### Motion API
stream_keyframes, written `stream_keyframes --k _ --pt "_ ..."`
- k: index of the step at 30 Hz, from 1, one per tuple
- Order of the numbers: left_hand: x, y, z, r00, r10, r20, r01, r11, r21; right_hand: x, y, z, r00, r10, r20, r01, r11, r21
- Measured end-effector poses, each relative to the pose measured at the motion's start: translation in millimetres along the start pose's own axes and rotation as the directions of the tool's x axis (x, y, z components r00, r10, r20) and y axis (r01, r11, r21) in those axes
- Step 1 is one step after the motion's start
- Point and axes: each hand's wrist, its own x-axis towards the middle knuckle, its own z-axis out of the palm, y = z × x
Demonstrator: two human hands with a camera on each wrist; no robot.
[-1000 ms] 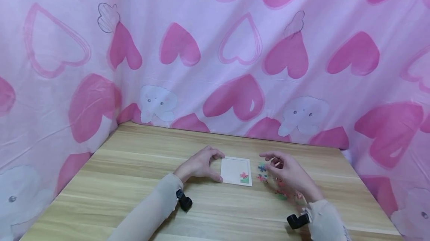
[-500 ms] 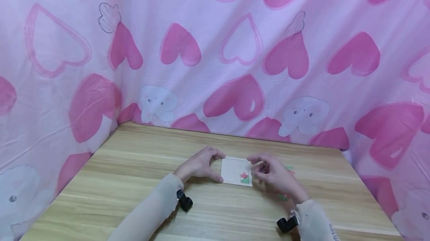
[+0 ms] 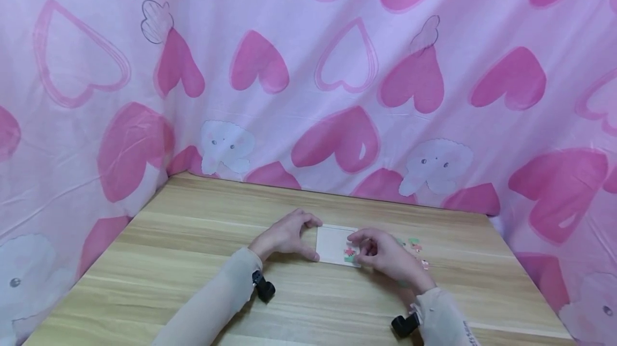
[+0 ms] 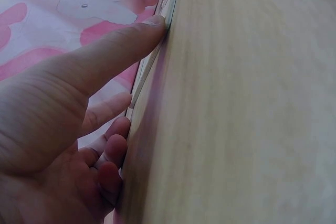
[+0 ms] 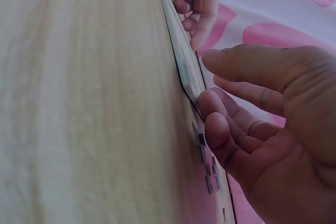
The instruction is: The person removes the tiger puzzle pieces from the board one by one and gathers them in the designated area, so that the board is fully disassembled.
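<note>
A square white puzzle tray [image 3: 331, 244] lies flat on the table. My left hand [image 3: 287, 236] holds its left side, thumb at the near corner and a finger at the far corner. A pink flower and green puzzle section [image 3: 350, 253] sits in the tray's near right corner. My right hand [image 3: 385, 255] is over the tray's right edge with fingers bent; in the right wrist view a gap separates the thumb [image 5: 231, 61] from the fingertips. Whether a piece is between them is hidden. Loose puzzle pieces [image 3: 415, 244] lie beside and partly behind that hand.
A wood-grain table [image 3: 193, 217] carries everything, with a pink heart-patterned curtain [image 3: 332, 137] hanging along its back and sides. More puzzle pieces [image 5: 205, 153] show low and edge-on below my right hand in the right wrist view.
My right hand has moved left from above the loose pieces to the tray's right edge, uncovering pieces behind it. The left hand and the tray have stayed in place.
</note>
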Motion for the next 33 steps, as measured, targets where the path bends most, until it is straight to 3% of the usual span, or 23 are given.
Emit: stream_keyframes --k 15,33 --pt "0.8 -1.7 -0.9 1.000 0.014 0.000 -0.014 1.000 -0.005 0.2 -0.4 2.7 0.998 -0.059 0.033 0.062 0.991 -0.115" --pt "0.3 -0.7 0.0 1.000 0.023 0.003 -0.023 1.000 -0.006 -4.8 -3.2 4.3 0.995 -0.074 0.065 0.081 0.990 -0.115"
